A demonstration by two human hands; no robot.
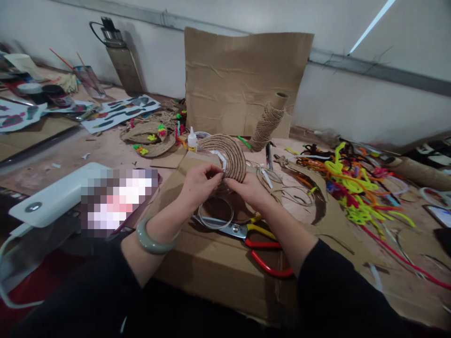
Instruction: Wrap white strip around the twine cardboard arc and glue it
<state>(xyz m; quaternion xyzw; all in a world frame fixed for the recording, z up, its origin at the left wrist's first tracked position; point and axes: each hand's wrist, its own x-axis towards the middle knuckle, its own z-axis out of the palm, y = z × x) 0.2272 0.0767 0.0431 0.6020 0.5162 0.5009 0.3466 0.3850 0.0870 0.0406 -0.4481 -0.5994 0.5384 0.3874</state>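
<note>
Left hand (199, 187) pinching, nearly closed, at near edge of rope-wrapped ring (237, 157); right hand (251, 190) gripping its right side, thumb showing; ring arching forward, neither sitting nearer.

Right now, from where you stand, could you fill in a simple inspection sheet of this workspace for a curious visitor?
Surface: cardboard box on a pinkish tabletop.
Job's things: twine-wrapped ring in both hands; scissors with red and yellow handles below them; glue bottle and twine spool beyond.
Clutter: tangled pipe cleaners at right; painted paper sheets, white power bank and pixelated phone at left.
Hands: left hand pinches the ring's near edge; right hand grips its side.
Cables: white cable from the power bank.
Surroundings: cardboard sheet standing before a pale wall; tall drinking bottle at left.
</note>
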